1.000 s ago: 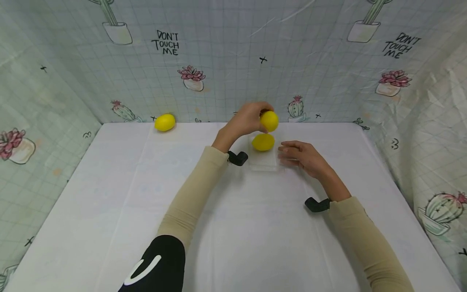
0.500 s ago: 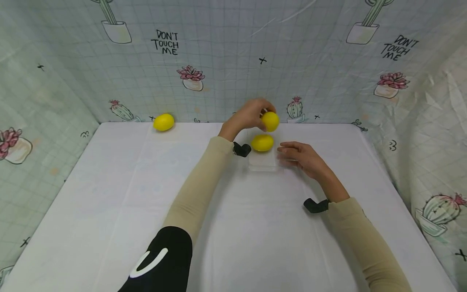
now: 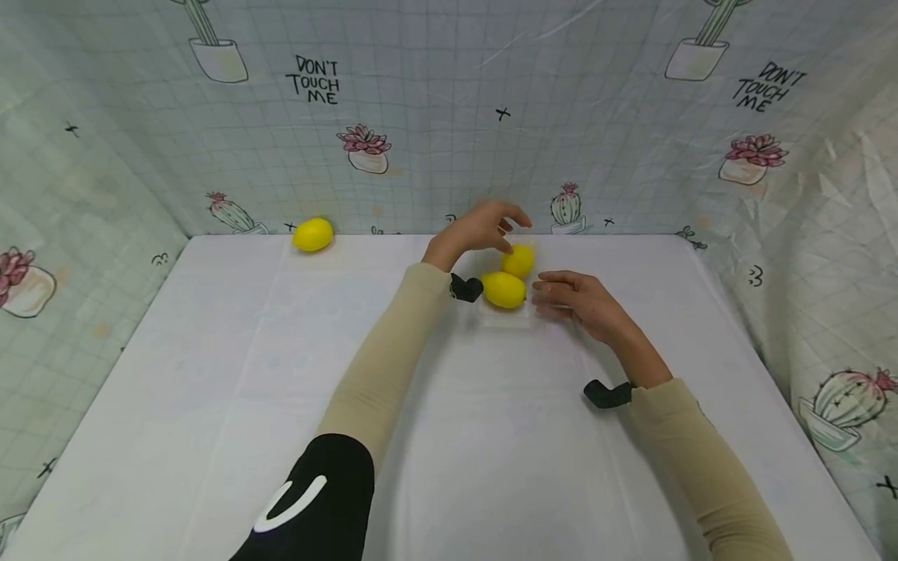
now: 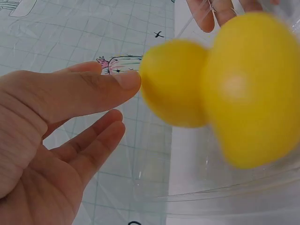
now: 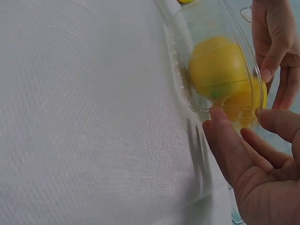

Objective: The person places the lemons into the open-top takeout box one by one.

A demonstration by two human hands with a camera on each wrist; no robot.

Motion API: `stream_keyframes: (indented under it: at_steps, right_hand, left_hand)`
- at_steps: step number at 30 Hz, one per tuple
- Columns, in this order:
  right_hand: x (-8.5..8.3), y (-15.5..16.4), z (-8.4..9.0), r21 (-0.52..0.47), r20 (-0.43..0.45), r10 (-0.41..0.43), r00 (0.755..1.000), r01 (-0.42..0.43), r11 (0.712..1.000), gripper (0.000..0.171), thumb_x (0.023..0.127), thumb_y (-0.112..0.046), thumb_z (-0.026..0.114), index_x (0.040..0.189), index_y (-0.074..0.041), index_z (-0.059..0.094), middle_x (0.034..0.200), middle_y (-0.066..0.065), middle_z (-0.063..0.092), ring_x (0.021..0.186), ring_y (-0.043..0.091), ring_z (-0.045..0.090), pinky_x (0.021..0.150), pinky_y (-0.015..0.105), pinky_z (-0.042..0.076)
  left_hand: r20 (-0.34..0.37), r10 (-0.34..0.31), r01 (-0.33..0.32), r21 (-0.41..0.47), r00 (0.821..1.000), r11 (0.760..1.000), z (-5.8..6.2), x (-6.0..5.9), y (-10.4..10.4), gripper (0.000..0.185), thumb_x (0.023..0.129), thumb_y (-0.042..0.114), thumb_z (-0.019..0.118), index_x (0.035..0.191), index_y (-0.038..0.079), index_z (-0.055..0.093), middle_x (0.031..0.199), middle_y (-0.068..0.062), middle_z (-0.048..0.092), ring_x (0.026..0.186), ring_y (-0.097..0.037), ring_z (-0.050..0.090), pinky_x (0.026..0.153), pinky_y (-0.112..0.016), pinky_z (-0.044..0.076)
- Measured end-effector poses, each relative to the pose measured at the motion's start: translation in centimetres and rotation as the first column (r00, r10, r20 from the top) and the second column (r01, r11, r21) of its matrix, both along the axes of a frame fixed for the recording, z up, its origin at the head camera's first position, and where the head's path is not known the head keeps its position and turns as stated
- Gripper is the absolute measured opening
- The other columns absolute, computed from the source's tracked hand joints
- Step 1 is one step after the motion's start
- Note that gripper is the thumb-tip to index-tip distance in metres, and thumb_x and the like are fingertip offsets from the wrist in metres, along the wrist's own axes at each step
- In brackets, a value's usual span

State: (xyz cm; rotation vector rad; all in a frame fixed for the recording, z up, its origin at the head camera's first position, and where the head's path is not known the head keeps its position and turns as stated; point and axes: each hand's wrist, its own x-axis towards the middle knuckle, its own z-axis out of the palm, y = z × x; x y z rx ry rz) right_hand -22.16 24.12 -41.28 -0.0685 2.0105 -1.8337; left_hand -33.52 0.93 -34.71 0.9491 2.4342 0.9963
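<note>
A clear plastic box (image 3: pixel 505 319) stands near the back edge of the table with two yellow lemons inside. The front lemon (image 3: pixel 503 291) leans against the rear lemon (image 3: pixel 519 261). My left hand (image 3: pixel 480 228) is over the box's far left side, its fingers spread apart and holding nothing. In the left wrist view its thumb tip is right at the rear lemon (image 4: pixel 173 84), perhaps touching it. My right hand (image 3: pixel 585 308) is at the box's right side. In the right wrist view its extended fingertips rest against the outside of the clear wall (image 5: pixel 206 21), thumb near the rim.
Another lemon (image 3: pixel 312 234) lies at the table's back edge, to the left. White cloth covers the table (image 3: pixel 449 436). A patterned curtain (image 3: pixel 435 117) hangs behind it and along both sides. Each wrist carries a black mount (image 3: pixel 609 394).
My left hand has lowered the lemon it held into the back of the box and let go of it. The other lemon in the box has shifted toward the front. My right hand stays in place.
</note>
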Motion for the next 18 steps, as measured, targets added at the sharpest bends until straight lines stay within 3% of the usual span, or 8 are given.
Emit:
stream_keyframes:
  at_steps: [9,18]
  right_hand:
    - [0.0,-0.1,-0.1,0.010,-0.026,0.020,0.999,-0.020,1.000,0.054,0.108,-0.019,0.052,0.153,0.005,0.034,0.154,0.024,0.043,0.135,0.041,0.051,0.102,0.040,0.052]
    - [0.1,-0.2,0.0,0.027,-0.015,0.002,1.000,-0.001,1.000,0.053,0.108,-0.017,0.051,0.153,0.005,0.034,0.155,0.023,0.043,0.136,0.038,0.051,0.101,0.038,0.053]
  left_hand:
    - [-0.022,0.006,-0.005,0.019,1.000,1.000,0.2,0.6,-1.3,0.044,0.090,0.003,0.076,0.133,0.009,0.065,0.138,-0.006,0.062,0.129,-0.028,0.056,0.103,-0.032,0.052]
    - [-0.060,0.037,-0.039,-0.030,0.997,0.999,0.2,0.9,-4.9,0.040,0.092,0.005,0.074,0.131,0.006,0.065,0.136,-0.010,0.062,0.129,-0.030,0.057,0.104,-0.036,0.051]
